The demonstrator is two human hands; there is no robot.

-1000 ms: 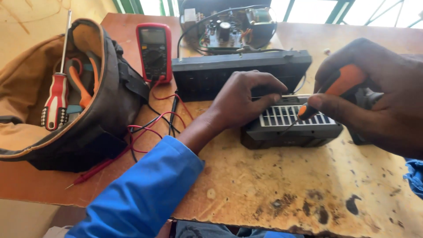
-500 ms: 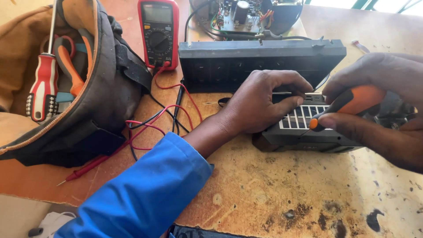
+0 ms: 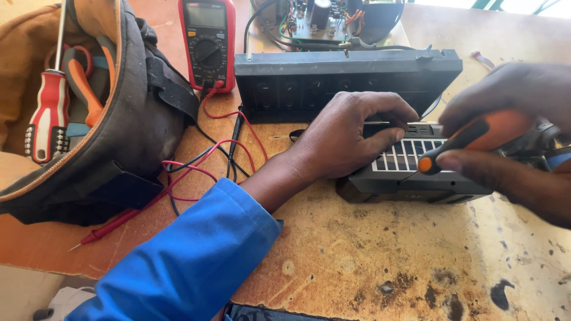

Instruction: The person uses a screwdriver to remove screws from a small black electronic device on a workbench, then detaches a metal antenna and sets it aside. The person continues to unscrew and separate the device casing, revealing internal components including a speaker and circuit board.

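On the scarred wooden table (image 3: pixel 369 267), just in front of the long black panel (image 3: pixel 348 80), the left hand (image 3: pixel 345 139) presses flat-fingered on the small grilled black box (image 3: pixel 410 172) while the right hand (image 3: pixel 505 142) pinches an orange-handled screwdriver (image 3: pixel 470 139), which is best kept steady and square to the grille.

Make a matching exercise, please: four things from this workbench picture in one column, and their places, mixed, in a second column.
1. multimeter
2. red-handled screwdriver
3. orange-handled screwdriver
4. left hand

a. in the right hand
b. inside the open tool bag
c. resting on the small black device
d. lying between the bag and the long black panel

Pairs: 1-d, 2-b, 3-a, 4-c
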